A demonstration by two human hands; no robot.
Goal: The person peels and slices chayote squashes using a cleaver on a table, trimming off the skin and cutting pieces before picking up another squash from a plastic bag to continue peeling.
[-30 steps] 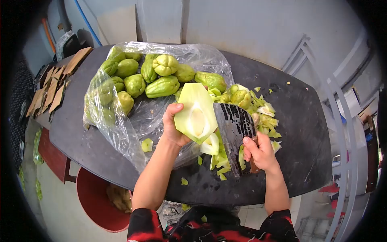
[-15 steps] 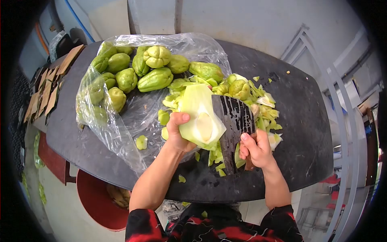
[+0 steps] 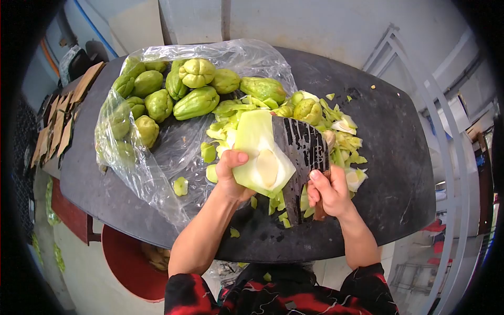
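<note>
My left hand (image 3: 232,176) is closed around a peeled chayote (image 3: 249,139), its cut face with the pale seed turned up toward me. In my right hand (image 3: 331,191) is a cleaver (image 3: 301,152) with a wide dark blade, wet and streaked, gripped by its brown handle. The blade stands right beside the chayote's right edge; whether they touch is hard to tell. Behind and below both lies a heap of green peelings (image 3: 344,149), with an unpeeled chayote (image 3: 307,111) resting among them.
A clear plastic bag (image 3: 157,181) holding several whole chayotes (image 3: 195,103) spreads over the left of the dark table (image 3: 394,173). Below the table's left edge stands a red bin (image 3: 123,262) with pale contents. A grey metal railing (image 3: 449,152) rises at the right.
My view has shifted slightly, so the table's contents sit a little further left. Both hands keep their holds, and the chayote and cleaver stay nearly in place.
</note>
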